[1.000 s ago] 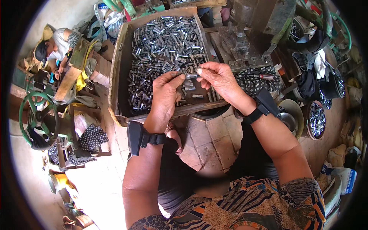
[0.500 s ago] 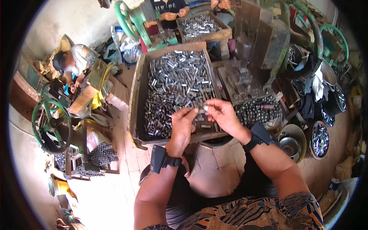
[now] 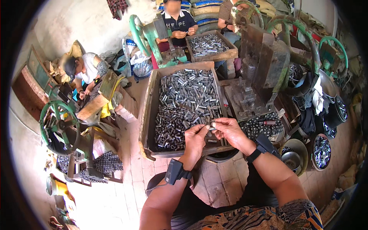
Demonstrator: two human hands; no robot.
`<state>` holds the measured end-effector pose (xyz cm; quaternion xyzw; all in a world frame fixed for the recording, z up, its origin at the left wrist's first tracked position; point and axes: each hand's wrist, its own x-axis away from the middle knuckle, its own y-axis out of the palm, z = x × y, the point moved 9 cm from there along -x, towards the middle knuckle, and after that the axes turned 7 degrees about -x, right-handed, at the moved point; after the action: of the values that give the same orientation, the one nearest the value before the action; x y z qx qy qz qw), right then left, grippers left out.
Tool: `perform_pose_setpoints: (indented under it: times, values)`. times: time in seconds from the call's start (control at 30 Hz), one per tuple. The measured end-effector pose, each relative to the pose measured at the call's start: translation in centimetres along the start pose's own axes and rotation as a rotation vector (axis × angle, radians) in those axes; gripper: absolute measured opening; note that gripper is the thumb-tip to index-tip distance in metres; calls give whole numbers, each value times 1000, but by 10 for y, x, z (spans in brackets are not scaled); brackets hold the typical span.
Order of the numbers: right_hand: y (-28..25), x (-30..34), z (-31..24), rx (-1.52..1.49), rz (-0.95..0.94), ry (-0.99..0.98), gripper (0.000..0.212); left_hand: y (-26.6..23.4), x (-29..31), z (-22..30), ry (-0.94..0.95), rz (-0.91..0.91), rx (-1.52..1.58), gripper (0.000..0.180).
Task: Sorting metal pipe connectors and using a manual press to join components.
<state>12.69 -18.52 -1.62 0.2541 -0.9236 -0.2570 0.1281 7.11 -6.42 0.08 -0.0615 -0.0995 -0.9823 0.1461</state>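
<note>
Over the near right part of a wooden tray (image 3: 143, 126), my two hands meet at the fingertips. A small shiny metal piece (image 3: 212, 128) shows between them, mostly covered by the fingers, so its exact shape is hard to make out. My left hand (image 3: 196, 141) pinches it from the left with thumb and forefinger. From the right, my right hand (image 3: 231, 132) pinches the same piece with bent fingers. Beneath and beyond them lie a great many loose short metal tubes (image 3: 184, 97) that fill most of the tray.
A heavy press (image 3: 264, 61) stands right of the tray, with a screwdriver (image 3: 267, 122) on spotted cloth. Pans and basins (image 3: 322, 151) of metal parts are farther right. Green handwheel presses (image 3: 59, 124) stand left and ahead. Co-workers sit at left and beyond another tray (image 3: 214, 57).
The view has tilted up, so the scene sits lower and slightly rightward, showing more of the co-workers ahead. My hands stay together over the tray, still pinching a small piece.
</note>
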Motion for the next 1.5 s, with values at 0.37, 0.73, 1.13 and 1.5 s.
perform_pose_setpoints:
  times: [0.37, 0.73, 1.13, 1.5]
  values:
    - [2, 2, -13, 269, 20, -29, 25, -24, -7, 18, 47, 66, 32, 6]
    - [-6, 10, -29, 237, 11, -239, 19, -18, -15, 13, 107, 46, -119, 4]
    - [-60, 147, -243, 533, 491, -909, 36, 8, -32, 12, 282, 10, -384, 14]
    - [-182, 169, -313, 506, 691, -1206, 62, 42, -57, -3, 292, -35, -516, 18]
